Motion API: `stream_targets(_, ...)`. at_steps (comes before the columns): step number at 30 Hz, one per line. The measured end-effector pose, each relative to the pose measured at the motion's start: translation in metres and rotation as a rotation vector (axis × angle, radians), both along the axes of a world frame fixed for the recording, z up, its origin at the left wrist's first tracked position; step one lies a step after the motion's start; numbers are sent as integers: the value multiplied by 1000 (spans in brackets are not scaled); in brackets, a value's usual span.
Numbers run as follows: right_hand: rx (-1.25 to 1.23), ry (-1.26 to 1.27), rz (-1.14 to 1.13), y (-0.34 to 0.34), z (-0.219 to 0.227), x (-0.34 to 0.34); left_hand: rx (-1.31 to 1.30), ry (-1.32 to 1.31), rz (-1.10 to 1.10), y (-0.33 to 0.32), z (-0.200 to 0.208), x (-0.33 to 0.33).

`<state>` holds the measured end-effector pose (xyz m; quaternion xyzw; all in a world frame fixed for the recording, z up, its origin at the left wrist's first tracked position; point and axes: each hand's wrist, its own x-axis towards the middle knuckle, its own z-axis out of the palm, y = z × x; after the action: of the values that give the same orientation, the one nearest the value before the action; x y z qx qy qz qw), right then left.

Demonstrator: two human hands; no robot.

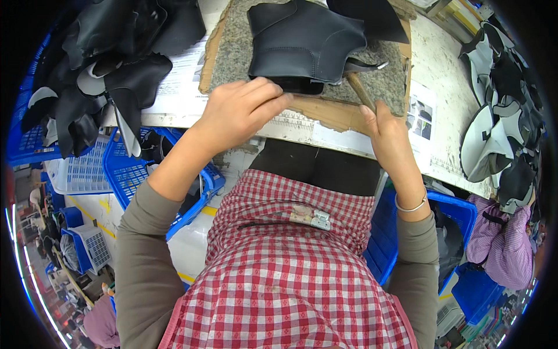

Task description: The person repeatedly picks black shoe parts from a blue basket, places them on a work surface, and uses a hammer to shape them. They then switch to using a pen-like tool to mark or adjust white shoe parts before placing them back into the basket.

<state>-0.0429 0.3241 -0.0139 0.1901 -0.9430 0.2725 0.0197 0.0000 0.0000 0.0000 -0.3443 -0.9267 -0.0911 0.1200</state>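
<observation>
A black leather shoe upper (pixel 290 49) with stitched seams lies on a grey speckled stone slab (pixel 229 58). At the upper's near left edge is my left hand (pixel 241 110), its fingers closed on the leather rim. The fingertips are partly hidden there. My right hand (pixel 388 131) grips the wooden handle of a hammer (pixel 359 90), thumb along the top. The hammer's dark, slim head with a shiny tip rests beside the upper's right edge.
Worn brown board (pixel 334 113) lies under the slab on the white table (pixel 447 139). Black leather pieces (pixel 116 64) are heaped at left, and black and white pieces (pixel 494 122) at right. Blue baskets (pixel 119 180) stand below the table. Printed sheets (pixel 421 113) lie nearby.
</observation>
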Motion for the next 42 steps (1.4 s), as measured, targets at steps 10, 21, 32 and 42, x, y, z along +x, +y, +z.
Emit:
stream_targets(10, -14, -26, 39, 2, 14, 2, 342, 71, 377, 33, 30, -83)
stream_targets(21, 212, 133, 242, -58, 34, -50, 620, -404, 14, -6, 47, -132)
stream_targets(32, 147, 101, 199, -71, 61, -52, 706, -503, 43, -14, 36, -149)
stream_targets(42, 61, 97, 45, -55, 46, -71, 724, -466, 17, -16, 35, -151)
